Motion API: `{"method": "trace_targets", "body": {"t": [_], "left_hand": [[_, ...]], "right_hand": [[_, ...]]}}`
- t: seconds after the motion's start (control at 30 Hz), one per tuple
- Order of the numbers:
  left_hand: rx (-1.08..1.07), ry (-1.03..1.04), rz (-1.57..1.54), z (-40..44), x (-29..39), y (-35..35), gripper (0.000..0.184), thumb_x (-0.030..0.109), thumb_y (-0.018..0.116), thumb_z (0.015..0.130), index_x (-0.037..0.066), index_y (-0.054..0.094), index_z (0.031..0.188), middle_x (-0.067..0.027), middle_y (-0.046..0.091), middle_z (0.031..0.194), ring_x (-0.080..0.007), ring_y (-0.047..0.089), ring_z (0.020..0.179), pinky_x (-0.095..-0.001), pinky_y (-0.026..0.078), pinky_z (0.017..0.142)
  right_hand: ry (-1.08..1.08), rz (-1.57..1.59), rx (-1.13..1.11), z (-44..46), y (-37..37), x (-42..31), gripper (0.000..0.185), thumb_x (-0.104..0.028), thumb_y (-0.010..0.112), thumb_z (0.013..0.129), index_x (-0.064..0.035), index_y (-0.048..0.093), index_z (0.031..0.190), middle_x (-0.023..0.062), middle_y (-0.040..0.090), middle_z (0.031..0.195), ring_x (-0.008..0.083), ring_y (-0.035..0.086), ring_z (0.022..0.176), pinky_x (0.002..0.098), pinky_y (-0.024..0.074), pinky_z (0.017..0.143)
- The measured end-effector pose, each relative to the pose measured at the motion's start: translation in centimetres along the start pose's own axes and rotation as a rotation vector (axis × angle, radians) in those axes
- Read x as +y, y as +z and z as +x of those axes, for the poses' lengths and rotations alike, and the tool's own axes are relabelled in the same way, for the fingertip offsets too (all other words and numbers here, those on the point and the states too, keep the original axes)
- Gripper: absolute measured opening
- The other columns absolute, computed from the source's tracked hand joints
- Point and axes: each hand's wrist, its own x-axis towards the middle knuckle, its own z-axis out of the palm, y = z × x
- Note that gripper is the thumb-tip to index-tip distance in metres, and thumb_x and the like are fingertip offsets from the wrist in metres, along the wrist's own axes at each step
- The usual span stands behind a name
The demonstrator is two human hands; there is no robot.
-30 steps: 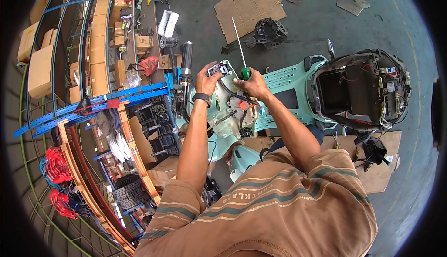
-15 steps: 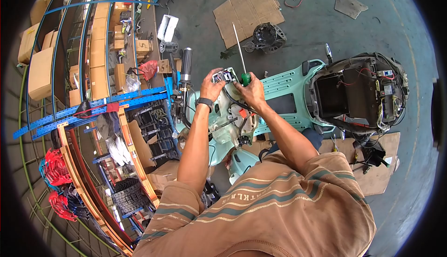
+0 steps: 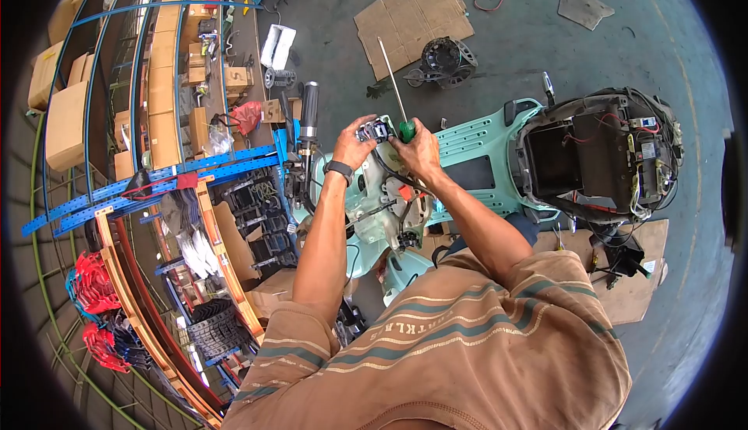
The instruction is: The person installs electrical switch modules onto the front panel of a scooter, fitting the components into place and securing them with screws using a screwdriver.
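Note:
My left hand (image 3: 352,146), with a dark band at the wrist, is closed on a small black and silver part (image 3: 375,129) above the scooter's front. In my right hand (image 3: 418,149) is a screwdriver (image 3: 406,128) with a green handle, its long shaft pointing up and away. The thumb of that hand is close to the part; whether it touches is unclear. Dark cables run from there down into the opened mint-green scooter body (image 3: 470,135). An orange-red piece (image 3: 406,192) shows among the cables.
A handlebar grip (image 3: 310,107) rises left of my hands. The scooter's open rear (image 3: 576,153) is at the right. On the floor beyond lie cardboard (image 3: 405,21) and a round black part (image 3: 442,58). Shelves with boxes (image 3: 67,125) fill the left.
Both hands have drawn slightly left along with the small part. The screwdriver's shaft leans further left than before.

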Motion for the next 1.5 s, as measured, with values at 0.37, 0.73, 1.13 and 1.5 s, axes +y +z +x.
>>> {"method": "trace_targets", "body": {"t": [0.37,0.73,1.13,1.5], "left_hand": [[0.057,-0.084,0.031,-2.2,0.7,-0.7,0.062,0.004,0.067,0.078,0.005,0.048,0.138,-0.0194,0.058,0.131,-0.0293,0.053,0.124,-0.035,0.041,0.104],[0.094,-0.11,0.047,-3.0,-1.6,-0.8,0.055,0.006,0.063,0.086,0.002,0.047,0.138,-0.0177,0.06,0.126,-0.0248,0.056,0.118,-0.0342,0.042,0.102],[0.081,-0.266,-0.957,-4.2,-0.8,-0.7,0.051,0.021,0.051,0.099,0.004,0.039,0.145,-0.0139,0.053,0.135,-0.0236,0.053,0.123,-0.0365,0.043,0.104],[0.032,-0.23,-0.833,-4.2,-1.4,-0.7,0.054,0.018,0.056,0.097,0.009,0.037,0.147,-0.0152,0.057,0.127,-0.0219,0.054,0.118,-0.0347,0.043,0.102]], "right_hand": [[0.037,0.019,-0.034,0.3,0.0,-0.5,0.041,-0.033,0.078,0.077,-0.0018,0.055,0.093,0.0214,0.067,0.081,0.043,0.065,0.082,0.0487,0.0493,0.074],[0.018,0.029,-0.101,0.2,-0.3,-1.0,0.04,-0.031,0.079,0.076,-0.0023,0.058,0.095,0.0163,0.068,0.079,0.0351,0.067,0.076,0.0437,0.0506,0.072],[-0.003,0.065,-0.183,0.8,-1.0,-1.3,0.047,-0.037,0.078,0.077,0.0011,0.058,0.098,0.0194,0.068,0.083,0.036,0.067,0.081,0.0438,0.0507,0.073],[-0.008,0.145,-0.229,2.0,-0.1,0.7,0.042,-0.04,0.078,0.081,-0.0027,0.062,0.093,0.0105,0.066,0.077,0.0218,0.061,0.071,0.0384,0.0489,0.069]]}}
